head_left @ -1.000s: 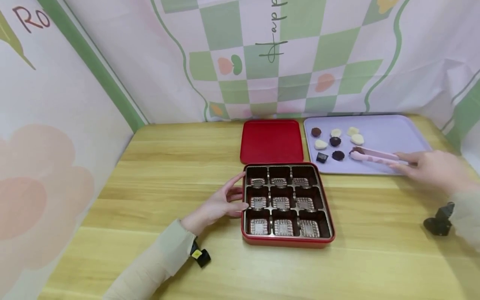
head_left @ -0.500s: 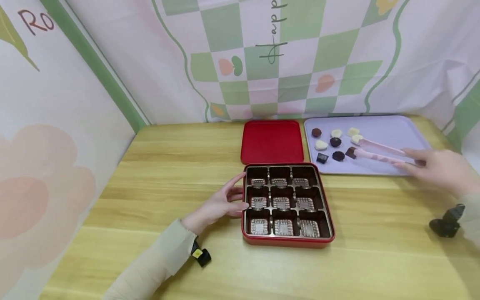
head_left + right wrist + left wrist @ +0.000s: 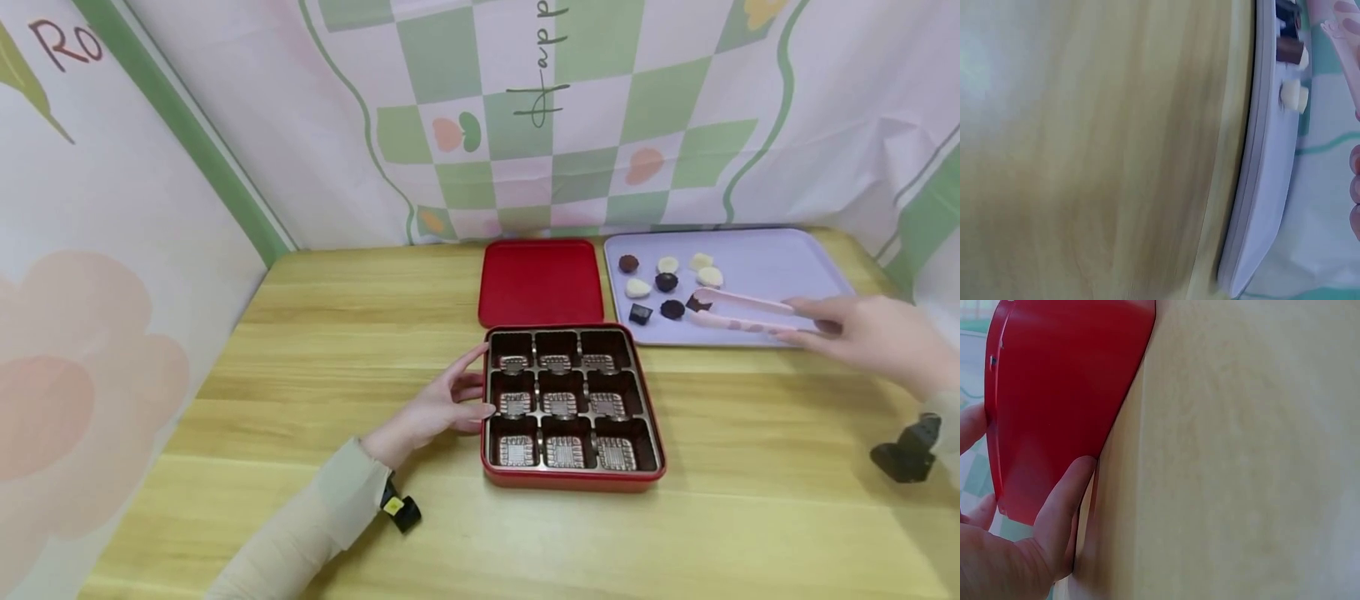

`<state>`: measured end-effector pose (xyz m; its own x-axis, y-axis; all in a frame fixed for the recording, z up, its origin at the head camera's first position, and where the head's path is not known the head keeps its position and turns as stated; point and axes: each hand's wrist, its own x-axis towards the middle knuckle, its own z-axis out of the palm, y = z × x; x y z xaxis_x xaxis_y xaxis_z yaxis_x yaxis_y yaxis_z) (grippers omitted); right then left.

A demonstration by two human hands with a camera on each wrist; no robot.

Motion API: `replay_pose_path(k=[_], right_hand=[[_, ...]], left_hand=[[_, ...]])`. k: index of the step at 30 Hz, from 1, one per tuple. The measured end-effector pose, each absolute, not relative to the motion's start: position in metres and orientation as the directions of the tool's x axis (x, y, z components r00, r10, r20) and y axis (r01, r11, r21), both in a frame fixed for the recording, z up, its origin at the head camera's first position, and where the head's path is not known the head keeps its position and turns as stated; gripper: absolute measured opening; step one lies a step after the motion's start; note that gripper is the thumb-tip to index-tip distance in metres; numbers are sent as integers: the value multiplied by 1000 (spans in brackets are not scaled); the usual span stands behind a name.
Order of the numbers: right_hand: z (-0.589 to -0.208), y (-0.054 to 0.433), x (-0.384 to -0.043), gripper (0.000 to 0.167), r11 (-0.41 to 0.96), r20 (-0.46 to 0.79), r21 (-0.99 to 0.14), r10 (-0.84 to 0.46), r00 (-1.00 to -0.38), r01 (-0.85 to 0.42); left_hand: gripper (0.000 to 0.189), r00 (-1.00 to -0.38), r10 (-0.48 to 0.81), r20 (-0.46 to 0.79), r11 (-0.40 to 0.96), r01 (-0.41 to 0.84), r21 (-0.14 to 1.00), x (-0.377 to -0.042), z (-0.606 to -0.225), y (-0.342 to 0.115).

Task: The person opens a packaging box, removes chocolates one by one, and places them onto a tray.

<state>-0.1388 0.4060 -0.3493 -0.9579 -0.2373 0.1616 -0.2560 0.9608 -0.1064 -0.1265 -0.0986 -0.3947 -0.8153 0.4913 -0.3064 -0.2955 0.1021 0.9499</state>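
My left hand point(image 3: 431, 414) rests against the left side of a red box point(image 3: 573, 481), spread fingers touching its wall and rim. A brown plastic insert point(image 3: 587, 412) with several square compartments sits in the box. In the left wrist view, the hand point(image 3: 1029, 540) touches the red side wall point(image 3: 1072, 394). My right hand point(image 3: 870, 333) holds pink tongs point(image 3: 742, 323) over the lilac tray point(image 3: 780, 262). The tongs' arms are spread, one on either side of a square brown chocolate point(image 3: 699, 305) on the tray. In the right wrist view the tongs point(image 3: 1346, 44) show only partly.
Several other chocolates lie on the tray's left half, among them a white one point(image 3: 637, 288), a round dark one point(image 3: 667, 282) and a square black one point(image 3: 641, 314). Behind the box lies a red lid point(image 3: 541, 283). A patterned cloth point(image 3: 517, 125) hangs behind the wooden table point(image 3: 322, 342).
The tongs first lay closed around the brown chocolate, then spread with the chocolate turned slightly, and have now shifted nearer the tray's front around it. The left hand and box stay put.
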Motion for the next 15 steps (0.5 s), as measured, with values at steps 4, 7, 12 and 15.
replay_pose_path(k=[4,7,12,15], right_hand=[[-346,397,-135,52,953,130,-81,-280,-951,-292],[-348,393,-131,47,922,167,-64,-366,-915,-381],[-362,386,-122,52,826,301,-27,-530,-793,-563],[-371,381,-115,59,785,319,-14,-584,-746,-620]], left_hand=[[88,-818,488,-303,103,-291,951,-127,-394,-99],[88,-819,486,-305,105,-292,951,-126,-393,-99],[88,-815,489,-312,100,-303,948,-125,-394,-99],[88,-812,491,-315,100,-307,946,-125,-392,-99]])
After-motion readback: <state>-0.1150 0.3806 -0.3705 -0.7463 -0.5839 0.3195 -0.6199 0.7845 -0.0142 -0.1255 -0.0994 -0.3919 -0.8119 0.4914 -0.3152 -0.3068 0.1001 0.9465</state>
